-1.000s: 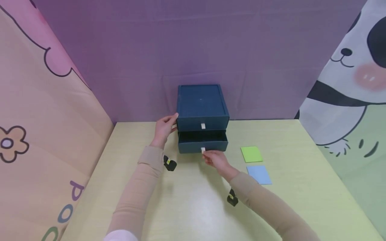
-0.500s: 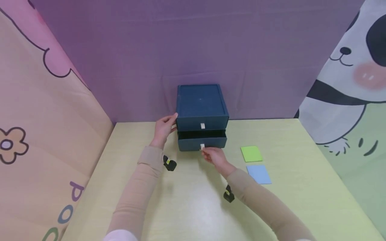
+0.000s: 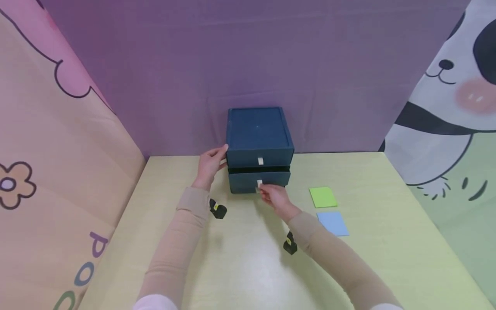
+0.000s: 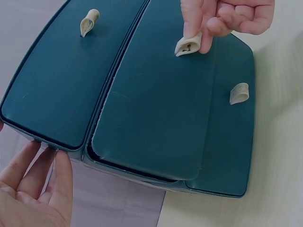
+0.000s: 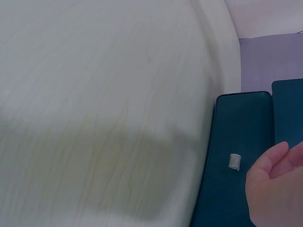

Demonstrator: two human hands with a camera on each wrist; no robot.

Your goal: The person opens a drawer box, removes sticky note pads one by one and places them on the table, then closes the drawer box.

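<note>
A dark blue drawer cabinet [image 3: 257,129] stands at the back of the table. Its middle drawer [image 4: 147,109] sticks out a little past the top and bottom drawers, leaving a narrow dark gap above it. My right hand [image 3: 278,200] pinches that drawer's pale pull tab [image 4: 188,45] between thumb and finger. At the cabinet's left side, my left hand [image 3: 209,165] touches the side wall near the front corner with straight fingers [image 4: 61,179]. The bottom drawer's tab [image 5: 235,161] shows beside the right hand in the right wrist view.
On the table [image 3: 240,267], a green paper square [image 3: 323,197] and a light blue one [image 3: 333,223] lie to the right of the cabinet. Behind it hangs a purple cloth [image 3: 255,56]. Small black devices [image 3: 218,209] hang at both wrists.
The middle drawer has slid back into the cabinet, with the right hand moving along on its tab. The gap above the drawer has narrowed. My left hand stays in place.
</note>
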